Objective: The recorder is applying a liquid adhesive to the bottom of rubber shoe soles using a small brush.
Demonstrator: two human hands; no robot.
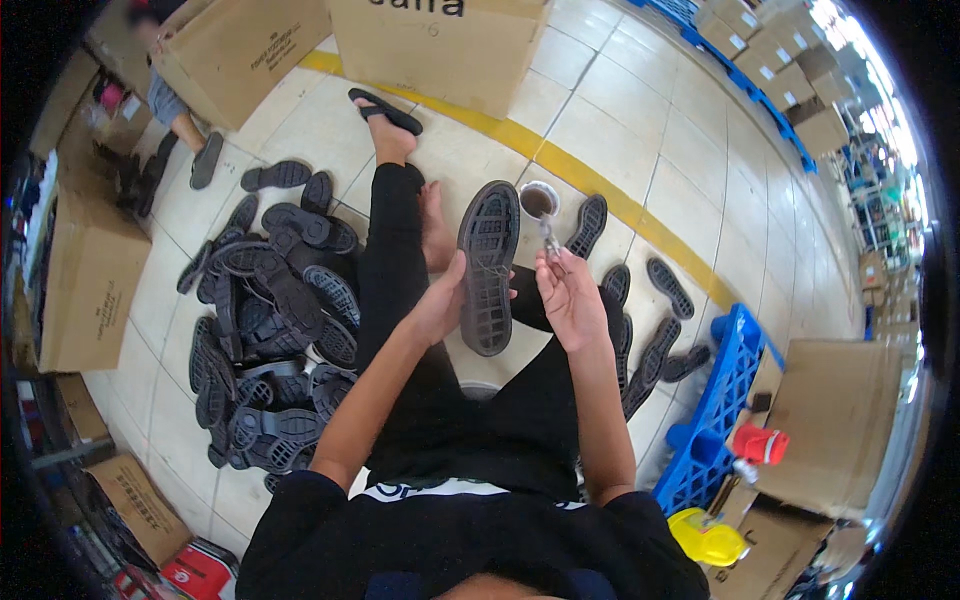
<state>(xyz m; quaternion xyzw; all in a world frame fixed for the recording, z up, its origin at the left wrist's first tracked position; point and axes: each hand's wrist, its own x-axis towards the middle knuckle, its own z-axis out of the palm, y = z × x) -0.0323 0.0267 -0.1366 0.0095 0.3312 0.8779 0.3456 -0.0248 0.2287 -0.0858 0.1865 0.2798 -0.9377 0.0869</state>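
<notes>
A dark shoe sole (488,275) stands nearly upright over my lap, its gridded, hollowed face toward me. My left hand (442,296) is closed on its left edge, with fingertips showing past the right edge. Beside the sole, my right hand (570,290) is closed in a pinch on a small pale tool (549,234), too small and blurred to name. That tool reaches toward a white cup (539,199) holding brown liquid on the floor. Just right of the cup lies another sole (587,226).
A big pile of dark soles (290,290) lies left of my legs. More loose soles (655,350) lie at right, near a blue pallet (735,400) bearing a red container (760,444). Ahead stands a large carton (435,50). Another person's foot (206,160) shows far left.
</notes>
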